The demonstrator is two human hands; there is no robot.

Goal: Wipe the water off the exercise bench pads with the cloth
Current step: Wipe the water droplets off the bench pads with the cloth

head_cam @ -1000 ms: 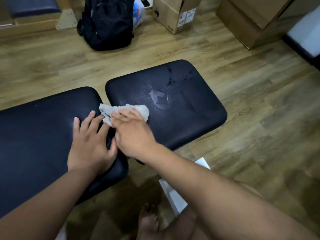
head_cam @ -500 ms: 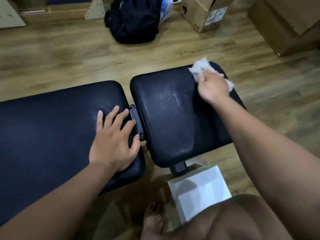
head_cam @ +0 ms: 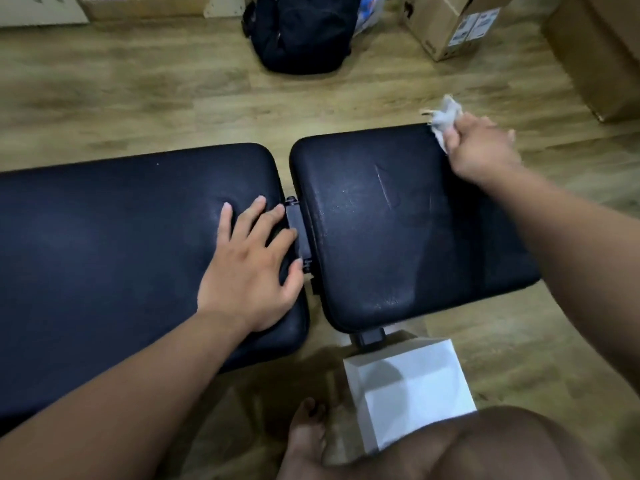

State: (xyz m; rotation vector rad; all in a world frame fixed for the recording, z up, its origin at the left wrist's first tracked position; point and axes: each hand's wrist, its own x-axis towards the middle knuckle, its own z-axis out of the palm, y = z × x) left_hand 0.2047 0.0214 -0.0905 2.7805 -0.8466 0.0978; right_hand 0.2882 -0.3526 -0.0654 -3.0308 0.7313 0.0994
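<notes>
1. Head view: two black pads of the worktop lie end to end over a wooden floor (head_cam: 138,98), the long pad (head_cam: 104,258) on the left and the short pad (head_cam: 398,230) on the right, with a narrow gap between them.
2. A black hinge bracket (head_cam: 299,233) shows in the gap.
3. The left hand (head_cam: 252,268) lies flat on the long pad's right end, fingers straight and spread, fingertips at the edge by the bracket; it holds nothing.
4. The right hand (head_cam: 481,150) is over the short pad's far right corner, fingers curled tight round the cloth (head_cam: 445,114).
5. The cloth is white and bunched, and pokes out past the fingers at the pad's corner. It is blurred, so contact with the pad cannot be told.
6. The short pad has faint streaks and specks on top.
7. The hands are well apart.
8. A white box (head_cam: 412,386) stands on the floor under the short pad's near edge, with a bare foot (head_cam: 306,434) beside it.
9. At the far side are a black backpack (head_cam: 301,29) and a cardboard box (head_cam: 450,22).
</notes>
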